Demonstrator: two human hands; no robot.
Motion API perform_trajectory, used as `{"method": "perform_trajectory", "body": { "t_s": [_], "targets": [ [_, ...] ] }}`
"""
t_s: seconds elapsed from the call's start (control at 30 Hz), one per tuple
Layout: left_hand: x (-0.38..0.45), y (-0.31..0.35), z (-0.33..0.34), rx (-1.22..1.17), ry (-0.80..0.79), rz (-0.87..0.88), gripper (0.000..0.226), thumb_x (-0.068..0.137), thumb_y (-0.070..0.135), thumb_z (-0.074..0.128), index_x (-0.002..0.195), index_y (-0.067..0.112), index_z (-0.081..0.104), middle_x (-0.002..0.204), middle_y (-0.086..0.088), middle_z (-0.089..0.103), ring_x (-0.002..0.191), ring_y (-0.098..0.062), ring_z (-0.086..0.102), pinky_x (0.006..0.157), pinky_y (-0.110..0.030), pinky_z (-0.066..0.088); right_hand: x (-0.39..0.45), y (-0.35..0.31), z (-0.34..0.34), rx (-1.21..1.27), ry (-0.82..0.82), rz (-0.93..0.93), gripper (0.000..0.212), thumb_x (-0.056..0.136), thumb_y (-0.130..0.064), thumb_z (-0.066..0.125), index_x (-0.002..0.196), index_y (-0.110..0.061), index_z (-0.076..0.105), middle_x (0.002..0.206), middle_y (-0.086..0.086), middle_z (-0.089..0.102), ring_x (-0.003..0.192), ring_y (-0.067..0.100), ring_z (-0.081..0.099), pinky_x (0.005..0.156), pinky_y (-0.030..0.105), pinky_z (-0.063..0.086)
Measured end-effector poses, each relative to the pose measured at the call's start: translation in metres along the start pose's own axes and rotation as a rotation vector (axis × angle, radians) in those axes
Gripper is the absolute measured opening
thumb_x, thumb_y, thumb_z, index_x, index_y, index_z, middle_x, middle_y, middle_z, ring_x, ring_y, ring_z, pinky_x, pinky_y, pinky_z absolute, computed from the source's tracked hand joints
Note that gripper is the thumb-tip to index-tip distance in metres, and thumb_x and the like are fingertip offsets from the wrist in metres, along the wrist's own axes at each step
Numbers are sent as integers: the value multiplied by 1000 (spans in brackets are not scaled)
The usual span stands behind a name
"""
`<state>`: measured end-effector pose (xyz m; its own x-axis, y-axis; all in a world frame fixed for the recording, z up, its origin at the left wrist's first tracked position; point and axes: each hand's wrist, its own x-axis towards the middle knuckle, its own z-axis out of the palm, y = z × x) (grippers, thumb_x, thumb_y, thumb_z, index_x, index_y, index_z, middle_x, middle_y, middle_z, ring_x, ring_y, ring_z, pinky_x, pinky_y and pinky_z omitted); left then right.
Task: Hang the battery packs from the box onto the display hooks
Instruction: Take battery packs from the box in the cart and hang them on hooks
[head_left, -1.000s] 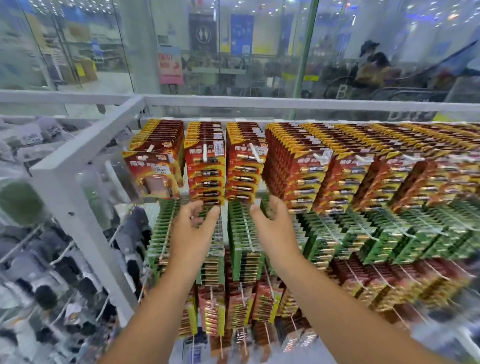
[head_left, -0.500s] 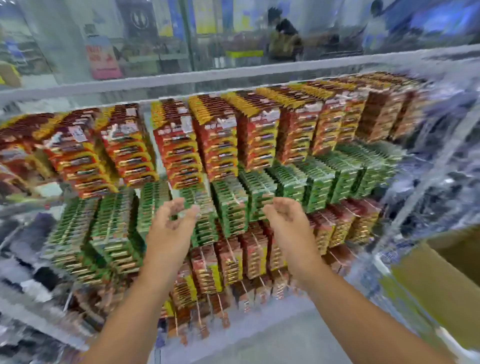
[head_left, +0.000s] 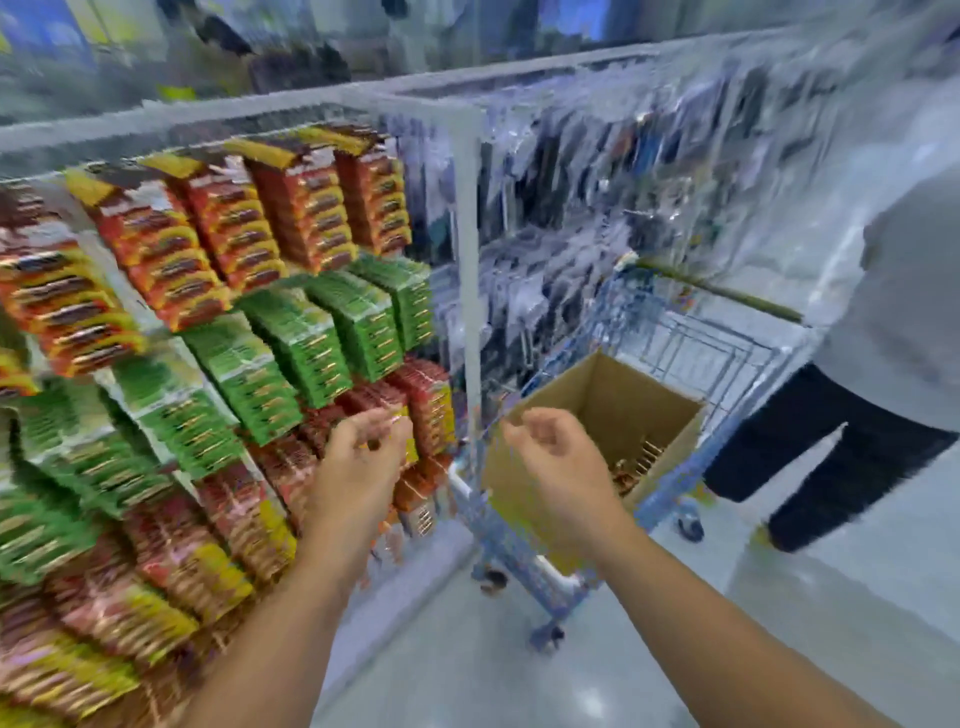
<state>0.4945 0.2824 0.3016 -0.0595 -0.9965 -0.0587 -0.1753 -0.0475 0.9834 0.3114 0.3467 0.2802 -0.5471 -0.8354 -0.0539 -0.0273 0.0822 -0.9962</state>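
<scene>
Rows of red and yellow battery packs (head_left: 218, 234) and green battery packs (head_left: 311, 343) hang on display hooks across the left half. A brown cardboard box (head_left: 618, 400) stands open in a blue wire cart (head_left: 691, 343) to the right, with a few battery packs (head_left: 636, 465) visible at its bottom. My left hand (head_left: 358, 462) hovers in front of the lower red packs, fingers loosely curled, holding nothing. My right hand (head_left: 558, 457) hangs empty in front of the box's near wall, fingers loosely curled. The picture is blurred by motion.
A white upright post (head_left: 470, 270) ends the battery rack. Beyond it hang clear-bagged goods (head_left: 597, 171). A person in dark trousers (head_left: 841, 441) stands right of the cart. Pale shiny floor (head_left: 623, 649) lies below.
The view has swung right, bringing the cart, box and a standing person into sight. Both hands came away from the green packs, and their fingers went from straight to loosely curled.
</scene>
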Motion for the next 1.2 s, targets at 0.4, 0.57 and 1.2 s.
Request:
{"method": "perform_trajectory", "body": {
  "t_s": [0.4,0.57,1.2],
  "targets": [
    [110,-38,219,17,-223,-107,23,96,43,70,117,34,65,123,7,68,107,-16,68,99,-44,55,156,57,-134,-174,155,121,18,98,-17,72,114,-13,66,96,-5,65,87,6,61,69,5,46],
    [163,-57,282,7,-249,-195,27,87,57,71,109,42,65,120,9,69,106,-15,69,99,-53,56,229,70,-168,-291,138,184,17,98,-21,71,114,-17,66,99,-5,65,97,14,63,73,11,47],
    [245,-142,445,110,308,-514,29,95,44,70,121,36,62,127,15,58,88,8,62,71,-8,42,512,215,-200,-719,-735,271,25,99,-34,69,122,-31,60,110,-15,65,98,-6,58,74,5,41]
  ]
}}
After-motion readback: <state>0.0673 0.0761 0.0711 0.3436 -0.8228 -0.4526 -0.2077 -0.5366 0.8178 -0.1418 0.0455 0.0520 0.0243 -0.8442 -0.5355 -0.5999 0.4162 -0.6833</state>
